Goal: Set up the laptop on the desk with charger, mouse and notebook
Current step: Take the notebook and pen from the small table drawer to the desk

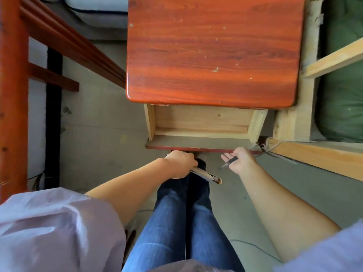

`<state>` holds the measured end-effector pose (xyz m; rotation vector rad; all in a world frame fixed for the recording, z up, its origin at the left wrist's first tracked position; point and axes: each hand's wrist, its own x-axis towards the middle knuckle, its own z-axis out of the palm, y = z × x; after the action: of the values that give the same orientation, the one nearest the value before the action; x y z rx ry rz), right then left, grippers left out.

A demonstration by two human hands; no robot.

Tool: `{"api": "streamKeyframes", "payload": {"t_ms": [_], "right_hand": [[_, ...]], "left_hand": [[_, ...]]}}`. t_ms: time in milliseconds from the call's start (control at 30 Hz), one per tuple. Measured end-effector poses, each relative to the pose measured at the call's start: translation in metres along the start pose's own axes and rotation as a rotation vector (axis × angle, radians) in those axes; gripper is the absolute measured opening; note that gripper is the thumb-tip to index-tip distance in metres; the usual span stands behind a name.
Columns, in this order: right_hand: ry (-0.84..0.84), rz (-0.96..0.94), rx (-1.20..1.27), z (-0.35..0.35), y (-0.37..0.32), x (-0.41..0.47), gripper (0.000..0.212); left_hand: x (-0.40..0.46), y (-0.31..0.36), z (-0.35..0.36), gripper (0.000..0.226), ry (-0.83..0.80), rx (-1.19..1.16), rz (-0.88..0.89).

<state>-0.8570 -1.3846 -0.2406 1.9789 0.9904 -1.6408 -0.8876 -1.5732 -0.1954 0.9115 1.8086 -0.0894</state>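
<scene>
A red-orange wooden desk point(212, 50) stands ahead of me with a bare top. Its pale wooden drawer point(202, 122) is pulled out below the front edge and looks empty. My left hand point(181, 163) is at the drawer's front, closed around a light-coloured stick-like object point(208, 176) with a brown tip. My right hand point(238, 160) is at the drawer's right front corner, palm up, with a black pen point(228, 162) held across its fingers. No laptop, charger, mouse or notebook is in view.
A red wooden frame point(13, 91) with rails runs along the left. Pale wooden beams point(318, 156) and a green bundle point(345, 75) lie to the right. A white cushion point(98, 10) sits at the top left. My legs in jeans stand on a grey floor point(98, 124).
</scene>
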Motion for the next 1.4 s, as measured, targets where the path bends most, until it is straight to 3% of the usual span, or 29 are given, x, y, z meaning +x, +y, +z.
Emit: {"api": "streamKeyframes", "payload": {"t_ms": [133,267,500,733,933,1100,1300,1400], "right_hand": [[0.033,0.035,0.137,0.006,0.001,-0.008,0.040],[0.055,0.001,0.233,0.003,-0.003,-0.030,0.043],[0.037,-0.053,0.364,0.012,-0.032,-0.077,0.040],[-0.155,-0.110,0.481,0.043,-0.064,-0.086,0.050],[-0.209,-0.135,0.582,0.054,-0.083,-0.082,0.052],[-0.227,-0.139,0.425,0.044,-0.082,-0.094,0.044],[-0.232,-0.193,0.305,0.022,-0.099,-0.142,0.042],[-0.352,-0.281,0.378,0.018,-0.122,-0.182,0.042]], "left_hand": [[0.008,0.001,0.015,0.035,0.000,-0.228,-0.072],[0.007,0.008,0.013,0.040,-0.006,-0.296,-0.097],[-0.014,0.007,-0.021,0.041,0.140,-0.220,-0.072],[-0.001,-0.014,-0.070,0.045,0.164,-0.148,-0.150],[0.012,-0.031,-0.088,0.056,0.202,-0.083,-0.189],[0.007,-0.028,-0.092,0.046,0.140,-0.175,-0.165],[-0.056,-0.016,-0.110,0.003,0.190,-0.459,-0.040],[-0.095,-0.019,-0.122,0.015,0.276,-0.535,-0.069]]}}
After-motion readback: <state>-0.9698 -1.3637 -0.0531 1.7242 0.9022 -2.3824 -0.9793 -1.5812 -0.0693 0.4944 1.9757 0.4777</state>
